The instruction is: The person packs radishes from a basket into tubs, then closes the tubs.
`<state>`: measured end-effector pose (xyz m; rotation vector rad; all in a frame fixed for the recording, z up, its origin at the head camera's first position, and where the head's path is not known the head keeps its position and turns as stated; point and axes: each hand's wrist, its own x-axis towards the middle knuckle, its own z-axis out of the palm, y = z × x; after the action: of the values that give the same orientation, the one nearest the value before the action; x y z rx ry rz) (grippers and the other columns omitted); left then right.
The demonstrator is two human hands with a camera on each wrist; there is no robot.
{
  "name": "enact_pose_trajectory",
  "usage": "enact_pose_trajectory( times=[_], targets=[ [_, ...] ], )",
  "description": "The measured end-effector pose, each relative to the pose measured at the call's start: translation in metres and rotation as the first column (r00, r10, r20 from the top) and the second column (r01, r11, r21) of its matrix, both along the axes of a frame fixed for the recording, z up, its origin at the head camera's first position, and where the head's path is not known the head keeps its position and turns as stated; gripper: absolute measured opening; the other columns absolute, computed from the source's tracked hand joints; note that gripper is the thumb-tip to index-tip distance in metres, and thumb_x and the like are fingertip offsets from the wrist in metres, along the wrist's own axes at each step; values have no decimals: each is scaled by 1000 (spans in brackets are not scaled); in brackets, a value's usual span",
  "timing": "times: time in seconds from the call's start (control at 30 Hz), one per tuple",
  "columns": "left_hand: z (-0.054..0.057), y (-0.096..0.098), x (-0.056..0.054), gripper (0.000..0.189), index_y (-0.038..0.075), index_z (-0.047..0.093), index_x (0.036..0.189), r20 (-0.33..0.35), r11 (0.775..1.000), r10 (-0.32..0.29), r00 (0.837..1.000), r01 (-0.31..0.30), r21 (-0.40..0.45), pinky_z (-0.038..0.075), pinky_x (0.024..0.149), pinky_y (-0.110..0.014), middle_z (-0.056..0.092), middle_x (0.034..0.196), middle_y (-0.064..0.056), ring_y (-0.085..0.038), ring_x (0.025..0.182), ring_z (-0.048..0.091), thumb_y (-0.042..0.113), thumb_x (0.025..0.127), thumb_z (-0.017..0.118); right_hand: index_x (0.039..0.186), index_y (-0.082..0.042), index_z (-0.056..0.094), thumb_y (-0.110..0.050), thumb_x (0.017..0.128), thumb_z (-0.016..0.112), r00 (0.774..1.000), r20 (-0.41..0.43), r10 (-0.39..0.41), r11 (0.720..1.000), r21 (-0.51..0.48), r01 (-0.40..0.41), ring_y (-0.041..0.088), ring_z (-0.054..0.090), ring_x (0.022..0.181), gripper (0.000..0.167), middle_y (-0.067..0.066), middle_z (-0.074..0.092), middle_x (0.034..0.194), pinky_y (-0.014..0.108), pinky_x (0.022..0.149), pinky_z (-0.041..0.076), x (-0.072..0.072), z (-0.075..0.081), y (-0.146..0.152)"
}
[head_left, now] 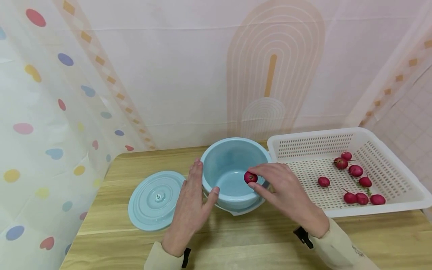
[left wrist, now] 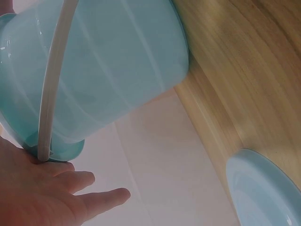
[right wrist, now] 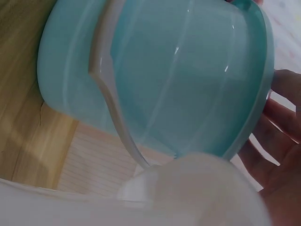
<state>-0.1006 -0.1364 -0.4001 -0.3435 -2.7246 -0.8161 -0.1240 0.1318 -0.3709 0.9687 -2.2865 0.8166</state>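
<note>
A light blue bucket (head_left: 233,165) with a pale handle (left wrist: 54,70) stands on the wooden table. In the head view, my right hand (head_left: 287,191) pinches a red radish (head_left: 250,177) between thumb and fingers over the bucket's right side. My left hand (head_left: 192,206) rests at the bucket's left rim, its fingers straight; the left wrist view shows those fingers beside the rim where the handle joins. The radish is hidden in the right wrist view, where the fingers of my right hand (right wrist: 282,136) reach past the rim.
A round blue lid (head_left: 156,200) lies on the table (head_left: 111,221) left of the bucket. To the right, a white perforated basket (head_left: 310,150) holds several radishes (head_left: 356,171), with its near left side close to the bucket. A patterned curtain (head_left: 189,75) hangs behind the table.
</note>
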Motion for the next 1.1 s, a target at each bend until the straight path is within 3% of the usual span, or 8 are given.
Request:
enact_pose_trajectory(
  times=[0.1,0.23,0.43,0.6,0.73,1.1],
  targets=[
    [0,1,0,83,5,17,166,1,1000,-1,1000,1,0,27,117,-68,15,173,-5,-30,158,19,48,103,52,119,-9,76,-43,100,66,1000,0,-13,1000,14,13,27,68,114,41,3,77,112,50,95,52,0,-2,0],
    [-1,1,0,83,5,18,165,-5,1000,-6,1000,6,6,28,117,-69,16,173,-6,-28,158,18,48,103,53,119,-7,76,-44,98,68,999,1,-40,999,35,40,31,67,117,43,6,77,112,54,99,51,1,-3,1],
    [-1,3,0,83,4,18,165,-18,1000,-13,1000,14,12,29,116,-69,17,173,-9,-28,158,18,46,103,54,130,-8,72,-35,91,79,991,104,-85,994,76,77,34,58,133,47,7,72,130,61,108,43,5,-1,4],
    [-1,3,0,84,5,17,165,-15,1000,-14,1000,15,8,29,116,-69,16,173,-8,-28,158,18,46,103,54,141,-11,64,-42,100,66,977,186,-107,989,123,85,31,44,146,52,3,60,147,63,117,30,14,4,11],
    [-2,3,0,83,5,17,166,-15,1000,-16,1000,17,10,28,116,-69,14,173,-6,-27,158,18,47,103,53,147,-13,59,-42,104,60,973,200,-112,986,143,84,30,38,150,53,2,54,153,61,120,26,20,6,20],
    [-2,0,0,83,4,16,165,-6,1000,-10,1000,10,3,27,117,-68,13,174,-6,-28,158,18,45,104,53,148,-10,58,-39,103,62,986,120,-113,982,166,92,31,42,147,53,2,54,154,50,124,24,32,18,48]
  ],
)
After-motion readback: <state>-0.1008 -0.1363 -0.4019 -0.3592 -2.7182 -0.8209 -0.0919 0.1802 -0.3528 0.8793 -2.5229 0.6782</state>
